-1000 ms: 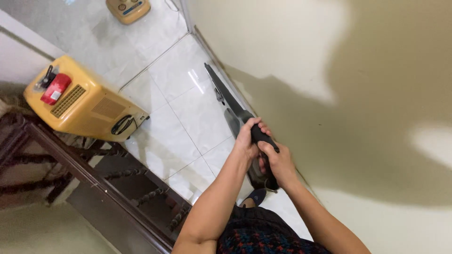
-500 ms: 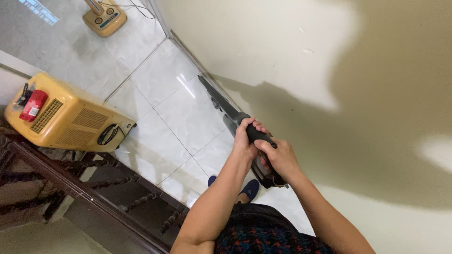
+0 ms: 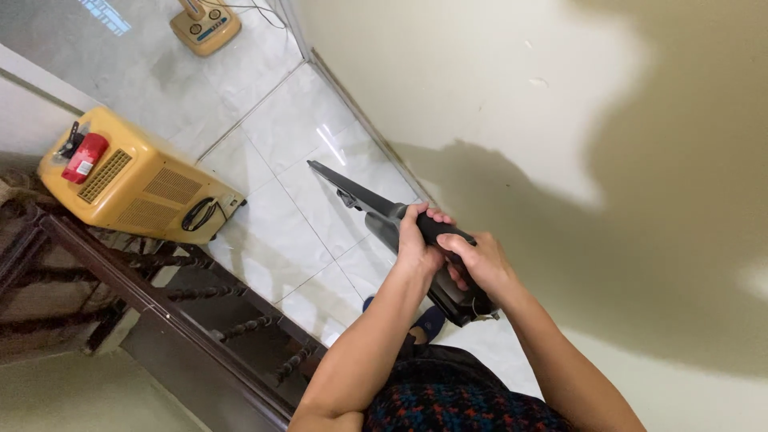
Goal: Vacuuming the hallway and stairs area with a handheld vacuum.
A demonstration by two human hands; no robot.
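Gripping the handheld vacuum [image 3: 416, 240], left hand [image 3: 416, 240] and right hand [image 3: 478, 262] close fingers around its handle.

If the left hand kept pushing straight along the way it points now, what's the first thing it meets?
Likely the white tiled floor: the left hand points along the vacuum's nozzle, which angles down there. Depth is unclear.

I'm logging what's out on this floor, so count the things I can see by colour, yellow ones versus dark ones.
Yellow: 2, the boxy appliance and the fan base.
Dark: 2, the handheld vacuum gripped by the left hand and right hand, and the blue shoe.
Total: 4.
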